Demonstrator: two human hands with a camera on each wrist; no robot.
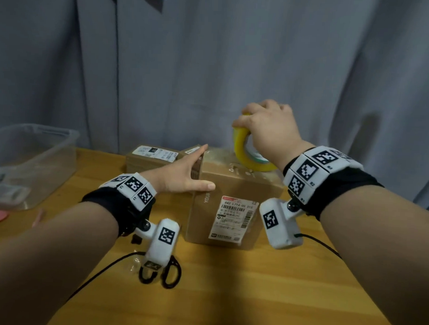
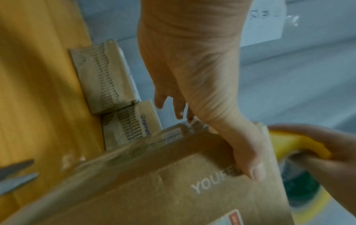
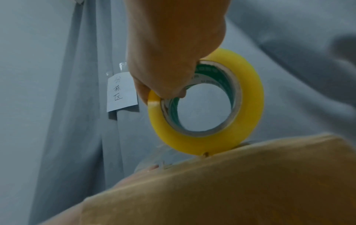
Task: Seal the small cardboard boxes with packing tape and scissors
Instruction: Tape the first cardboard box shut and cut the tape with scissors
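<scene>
Tabletop box (image 1: 234, 199): left hand (image 1: 181, 172) braces it with straight fingers; right hand (image 1: 268, 130) fingers grip tape roll (image 1: 248, 151) atop.

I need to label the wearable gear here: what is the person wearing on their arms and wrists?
Both forearms are bare. Each wrist has a black fabric cuff topped by a band of white blocks printed with black square markers. A white camera housing with its own marker hangs under each wrist, trailing a thin black cable.
</scene>
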